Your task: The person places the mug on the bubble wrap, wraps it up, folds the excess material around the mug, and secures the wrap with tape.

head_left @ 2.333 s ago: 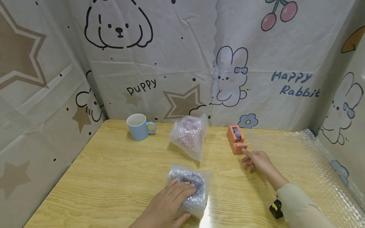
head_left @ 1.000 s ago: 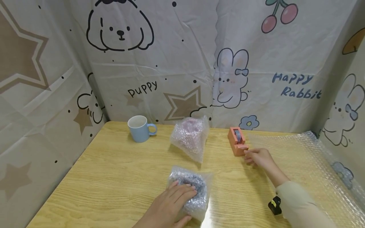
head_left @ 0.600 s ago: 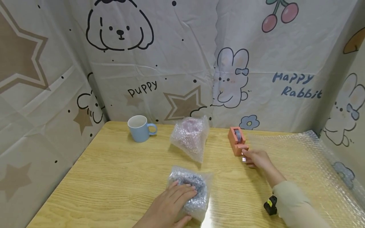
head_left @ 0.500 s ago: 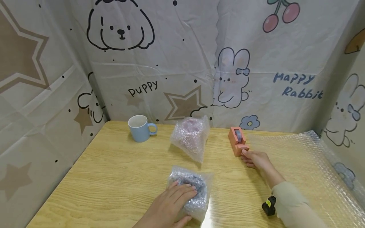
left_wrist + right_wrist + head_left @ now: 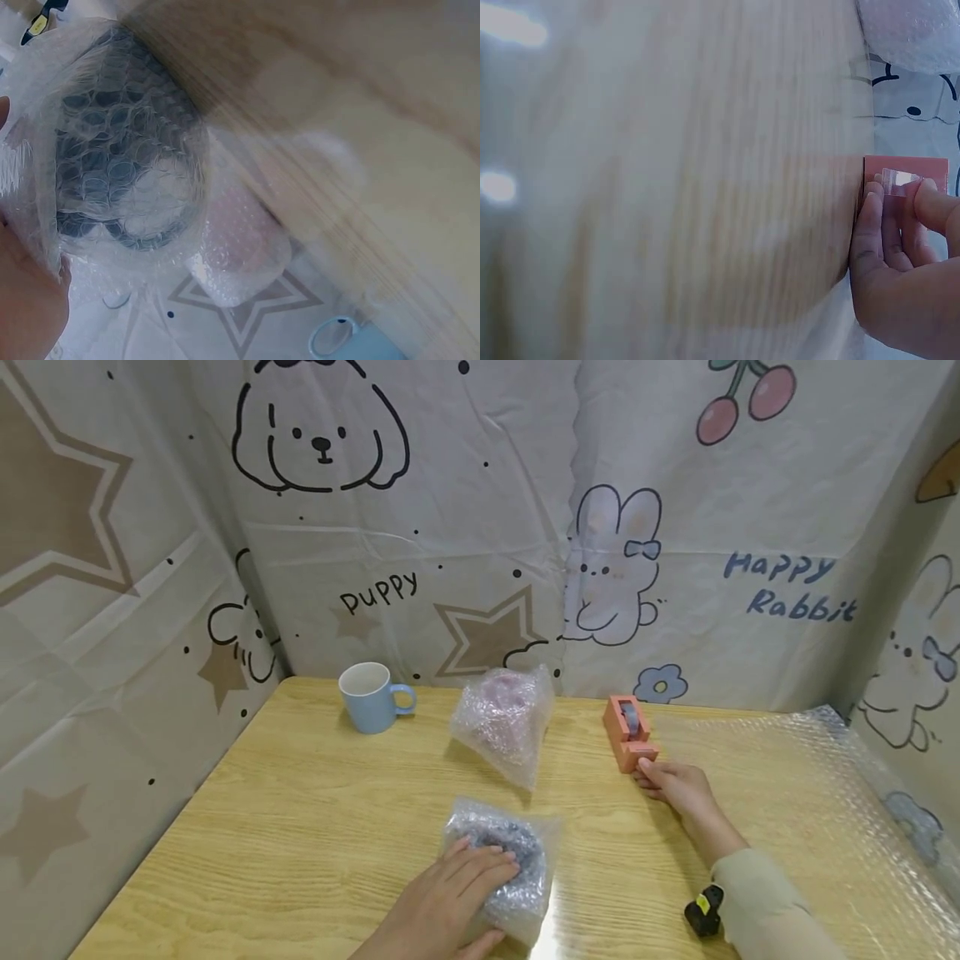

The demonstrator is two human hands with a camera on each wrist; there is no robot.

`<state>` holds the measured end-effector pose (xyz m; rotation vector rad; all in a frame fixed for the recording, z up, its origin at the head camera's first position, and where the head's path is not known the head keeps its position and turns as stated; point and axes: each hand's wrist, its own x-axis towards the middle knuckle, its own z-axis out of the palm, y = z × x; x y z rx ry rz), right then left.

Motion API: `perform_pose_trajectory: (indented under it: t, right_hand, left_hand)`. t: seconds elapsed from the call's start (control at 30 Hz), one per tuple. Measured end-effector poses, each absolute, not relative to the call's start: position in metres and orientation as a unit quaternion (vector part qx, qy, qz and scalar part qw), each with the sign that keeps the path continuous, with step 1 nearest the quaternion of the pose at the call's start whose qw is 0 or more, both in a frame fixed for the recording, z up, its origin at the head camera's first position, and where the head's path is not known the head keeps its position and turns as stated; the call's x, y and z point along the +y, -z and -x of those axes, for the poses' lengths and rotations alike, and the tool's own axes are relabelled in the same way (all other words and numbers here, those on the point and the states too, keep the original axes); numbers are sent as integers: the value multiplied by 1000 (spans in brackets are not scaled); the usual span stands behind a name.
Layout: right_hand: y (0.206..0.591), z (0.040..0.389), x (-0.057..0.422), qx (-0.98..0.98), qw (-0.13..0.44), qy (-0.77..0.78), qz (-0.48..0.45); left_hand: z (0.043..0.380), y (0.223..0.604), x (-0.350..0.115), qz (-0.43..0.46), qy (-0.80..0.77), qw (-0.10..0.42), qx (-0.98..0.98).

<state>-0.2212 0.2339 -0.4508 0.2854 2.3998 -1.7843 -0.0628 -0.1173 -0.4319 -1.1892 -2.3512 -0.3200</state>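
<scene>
Left hand [image 5: 450, 893] rests, fingers extended, on bubble-wrapped bundle [image 5: 531, 864], near side of table [image 5: 300, 827] | right hand [image 5: 684, 789] pinches tape strip [image 5: 897, 182] at dispenser [image 5: 617, 731] | bundle: likely soft outside, perhaps fragile inside; grasp broadly by sides | strip: presumably light, clinging

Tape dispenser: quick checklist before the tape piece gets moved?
1. Tape in the fingers of the right hand: ok, a short clear piece shows in the right wrist view.
2. Tape torn free: cannot tell, the fingers are at the dispenser's front.
3. Tape dispenser upright on the table: ok.
4. Near bubble-wrapped bundle steadied: ok, the left hand rests on it.
5. Bundle's wrap already sealed: cannot tell, partly covered by that hand.
6. Blue mug clear of both hands: ok.
</scene>
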Motion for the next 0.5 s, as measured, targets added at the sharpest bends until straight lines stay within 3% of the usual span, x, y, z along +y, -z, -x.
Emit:
perform_pose_trajectory:
  t: [0.5]
  right_hand:
    - [455, 224, 232, 805, 53, 581, -108]
  left_hand:
    - [64, 433, -117, 433, 126, 233, -861]
